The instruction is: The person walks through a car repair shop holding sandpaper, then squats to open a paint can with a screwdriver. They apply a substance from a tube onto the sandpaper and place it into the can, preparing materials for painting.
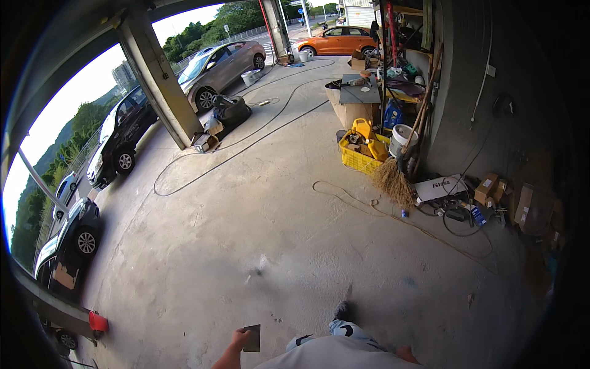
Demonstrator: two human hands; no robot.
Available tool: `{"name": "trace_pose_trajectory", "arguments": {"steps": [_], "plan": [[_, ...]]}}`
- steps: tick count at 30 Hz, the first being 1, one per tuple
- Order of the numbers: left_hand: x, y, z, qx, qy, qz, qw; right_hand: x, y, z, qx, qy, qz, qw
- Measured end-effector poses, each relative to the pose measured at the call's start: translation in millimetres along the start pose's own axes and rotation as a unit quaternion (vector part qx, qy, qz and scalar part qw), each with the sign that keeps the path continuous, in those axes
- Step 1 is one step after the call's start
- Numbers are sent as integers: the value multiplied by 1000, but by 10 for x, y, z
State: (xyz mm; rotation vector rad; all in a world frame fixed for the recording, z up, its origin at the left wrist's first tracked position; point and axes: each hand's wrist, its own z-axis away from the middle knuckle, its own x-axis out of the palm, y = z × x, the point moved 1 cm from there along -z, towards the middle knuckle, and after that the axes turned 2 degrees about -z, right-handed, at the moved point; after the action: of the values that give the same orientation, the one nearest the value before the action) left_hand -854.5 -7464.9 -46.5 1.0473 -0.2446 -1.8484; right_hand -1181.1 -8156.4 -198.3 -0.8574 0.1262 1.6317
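Note:
My left hand [240,338] is at the bottom of the view, its fingers closed on the edge of a flat, dark grey rectangular sheet [252,338]. The sheet hangs over the concrete floor, beside my leg; its exact kind I cannot make out. Of my right hand [406,355], only a small part shows at the lower edge, right of my light shirt. Its fingers are hidden, so whether it holds anything is unclear. One dark shoe [342,310] is stepping forward ahead of my body.
A hose [228,172] loops across the floor. To the right stand a yellow crate [359,162], a white bucket [402,139], a broom [396,184] and cardboard boxes [487,187]. A tire [236,113], a concrete pillar [157,80] and parked cars line the left; a red bucket [98,321] sits lower left.

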Motion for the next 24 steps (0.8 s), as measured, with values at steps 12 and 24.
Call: {"name": "trace_pose_trajectory", "arguments": {"steps": [12, 24], "plan": [[654, 778, -1831, -169, -57, -83, 980, -1787, -6072, -3218, -192, 145, -164, 957], [-1105, 6280, -7200, 54, 4, -23, 998, -285, -7330, -3725, 65, 55, -98, 992]]}}
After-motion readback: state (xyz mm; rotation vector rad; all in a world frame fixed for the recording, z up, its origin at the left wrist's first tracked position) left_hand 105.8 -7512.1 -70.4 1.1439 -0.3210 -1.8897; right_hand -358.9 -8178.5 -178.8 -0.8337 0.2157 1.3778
